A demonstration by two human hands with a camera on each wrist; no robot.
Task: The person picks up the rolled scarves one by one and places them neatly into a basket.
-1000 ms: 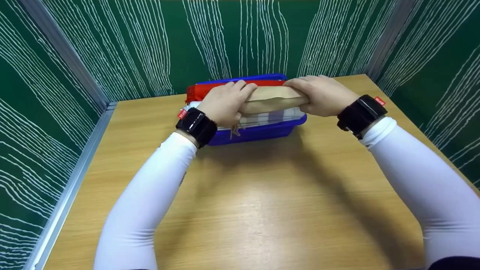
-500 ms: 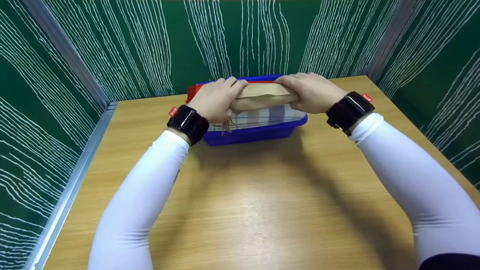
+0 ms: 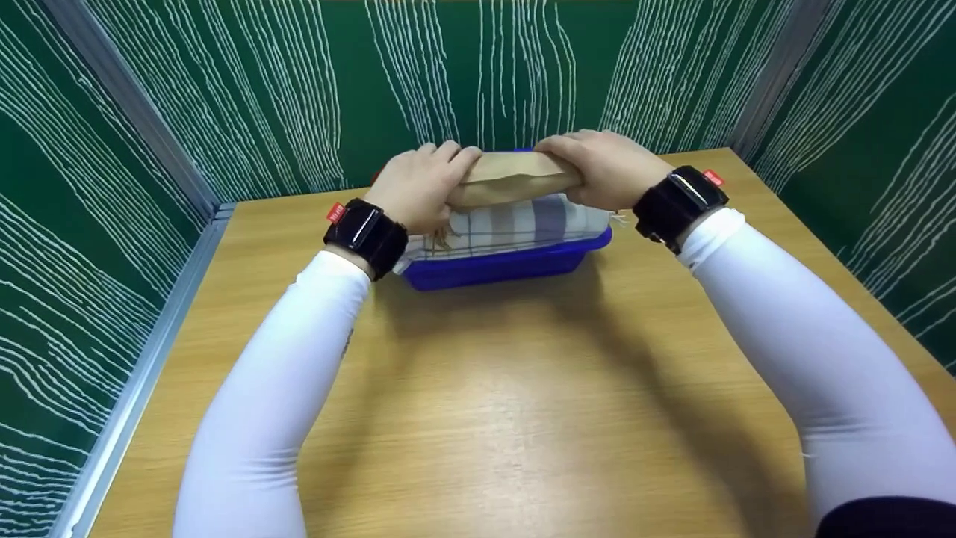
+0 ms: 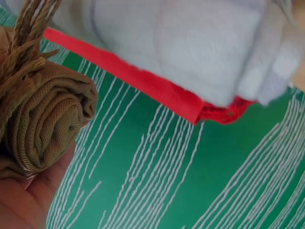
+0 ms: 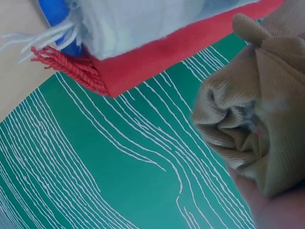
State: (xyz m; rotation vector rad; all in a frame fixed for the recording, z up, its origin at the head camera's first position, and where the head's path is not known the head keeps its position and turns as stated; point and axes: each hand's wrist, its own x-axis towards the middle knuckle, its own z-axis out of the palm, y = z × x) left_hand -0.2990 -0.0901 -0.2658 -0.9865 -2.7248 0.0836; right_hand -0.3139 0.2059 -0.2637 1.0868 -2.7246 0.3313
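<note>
Here, both hands hold one rolled tan cloth [image 3: 511,179] level above a blue bin [image 3: 499,267] at the far middle of the wooden table [image 3: 478,403]. The left hand [image 3: 418,188] has its fingers curled over the left end of the roll, and the right hand [image 3: 601,168] grips the right end the same way, so the cloth stretches between them. In the left wrist view the roll [image 4: 45,121] shows end-on as a tight spiral with a tuft of brown fringe above it, resting against the palm [image 4: 26,202]. In the right wrist view the other end [image 5: 250,107] shows bunched folds, held from below. The bin holds a folded grey and white checked cloth [image 3: 515,224] that rises above its rim, just under the roll; whether the two touch cannot be told. A red cloth [image 5: 157,57] with a twisted fringe lies under the pale one in the wrist views. Green walls with white wavy lines [image 3: 246,97] close in the table on three sides. Both arms wear white sleeves [image 3: 276,403] and black wrist bands [image 3: 367,233].
</note>
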